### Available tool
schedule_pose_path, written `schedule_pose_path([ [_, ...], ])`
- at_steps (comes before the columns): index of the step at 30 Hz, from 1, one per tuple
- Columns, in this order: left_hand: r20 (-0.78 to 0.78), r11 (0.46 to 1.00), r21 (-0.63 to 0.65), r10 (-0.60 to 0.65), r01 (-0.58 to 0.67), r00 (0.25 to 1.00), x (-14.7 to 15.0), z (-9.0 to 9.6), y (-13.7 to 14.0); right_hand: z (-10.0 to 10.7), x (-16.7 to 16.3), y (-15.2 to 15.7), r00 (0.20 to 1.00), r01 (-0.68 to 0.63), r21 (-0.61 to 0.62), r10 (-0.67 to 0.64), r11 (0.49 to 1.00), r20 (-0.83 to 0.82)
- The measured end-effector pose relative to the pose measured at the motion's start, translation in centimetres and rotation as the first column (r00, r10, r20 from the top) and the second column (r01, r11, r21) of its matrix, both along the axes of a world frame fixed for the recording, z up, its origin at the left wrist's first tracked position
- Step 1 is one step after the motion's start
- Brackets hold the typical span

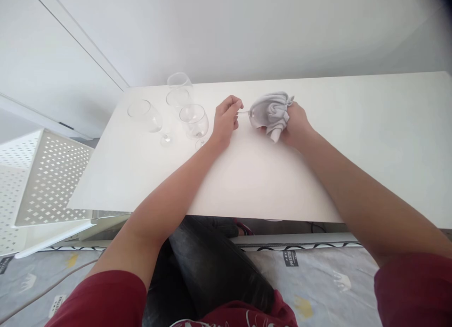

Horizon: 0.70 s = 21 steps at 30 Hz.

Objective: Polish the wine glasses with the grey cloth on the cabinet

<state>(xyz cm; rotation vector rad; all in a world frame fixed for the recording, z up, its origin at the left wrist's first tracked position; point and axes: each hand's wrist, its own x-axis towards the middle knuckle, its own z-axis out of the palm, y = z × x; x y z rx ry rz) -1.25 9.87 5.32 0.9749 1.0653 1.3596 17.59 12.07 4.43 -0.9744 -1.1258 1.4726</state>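
Observation:
A wine glass [253, 118] lies sideways in the air over the white table, its bowl to the right. My left hand [226, 117] is closed around its stem end, and the foot is hidden by the fingers. Bunched over the rim and partly inside the bowl is a light grey cloth [274, 111]. My right hand [296, 122] is wrapped round the cloth and the bowl, with most of its fingers out of sight behind them. Left of my left hand stand several clear wine glasses, the nearest one [195, 121] close to my wrist and another [145, 116] farther left.
The white table [370, 143] runs along a pale wall. At its left end is a white perforated basket or cart [54, 176]. Below the front edge are my legs, a patterned grey cover [328, 289] and a cable [49, 287] at lower left.

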Motion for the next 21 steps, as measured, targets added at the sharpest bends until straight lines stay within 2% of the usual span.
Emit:
schedule_pose_path([
  [1, -0.002, 1.0, -0.003, 0.006, -0.006, 1.0, 0.0, -0.1, 0.0, -0.2, 0.0, 0.3, 1.0, 0.017, -0.031, -0.017, 0.999, 0.005],
  [2, -0.005, 1.0, -0.006, 0.015, -0.015, 1.0, 0.0, -0.2, 0.1, -0.2, 0.0, 0.3, 0.999, 0.026, 0.0, -0.026, 1.0, 0.032],
  [4, -0.008, 0.999, -0.007, 0.032, -0.032, 0.999, -0.1, -0.5, 0.4, 0.5, 0.0, -0.5, 0.994, -0.022, 0.206, -0.002, 0.978, 0.114],
  [6, 0.0, 0.999, -0.001, 0.036, -0.036, 0.999, -0.3, -0.8, 0.6, 1.4, 0.1, -1.9, 0.981, -0.124, 0.442, 0.042, 0.888, 0.192],
  [7, 0.007, 1.0, 0.002, 0.03, -0.03, 1.0, -0.4, -0.8, 0.6, 1.8, 0.1, -2.5, 0.974, -0.166, 0.506, 0.061, 0.846, 0.219],
  [8, 0.012, 1.0, 0.005, 0.021, -0.021, 1.0, -0.4, -0.7, 0.6, 2.1, 0.1, -2.8, 0.972, -0.181, 0.518, 0.07, 0.836, 0.226],
  [9, 0.013, 1.0, 0.008, 0.011, -0.011, 1.0, -0.4, -0.5, 0.5, 2.1, 0.1, -2.9, 0.98, -0.139, 0.483, 0.051, 0.864, 0.192],
  [11, -0.002, 1.0, 0.011, -0.014, 0.014, 1.0, -0.2, -0.2, 0.1, 1.5, 0.1, -2.1, 0.997, 0.01, 0.314, -0.035, 0.949, 0.076],
  [12, -0.012, 1.0, 0.015, -0.027, 0.027, 1.0, 0.0, 0.0, -0.2, 1.1, 0.1, -1.5, 0.996, 0.081, 0.212, -0.087, 0.974, 0.021],
  [13, -0.019, 0.999, 0.02, -0.036, 0.037, 0.999, 0.1, 0.0, -0.3, 0.6, 0.1, -0.8, 0.993, 0.115, 0.126, -0.114, 0.985, -0.009],
  [15, -0.01, 0.999, 0.028, -0.026, 0.026, 1.0, 0.3, -0.1, -0.4, -0.1, 0.2, 0.1, 0.996, 0.093, 0.018, -0.093, 0.995, -0.012],
  [17, 0.026, 1.0, 0.026, 0.014, -0.014, 1.0, 0.3, -0.4, -0.2, -0.1, 0.3, 0.0, 0.998, 0.055, 0.032, -0.055, 0.998, 0.013],
  [19, 0.046, 0.999, 0.022, 0.034, -0.035, 0.998, 0.1, -0.9, 0.2, 0.5, 0.3, -0.9, 0.998, 0.028, 0.178, -0.039, 0.984, 0.056],
  [21, 0.034, 0.999, 0.031, 0.014, -0.015, 0.999, -0.1, -1.1, 0.5, 1.1, 0.3, -1.8, 0.993, -0.032, 0.346, -0.011, 0.938, 0.121],
])
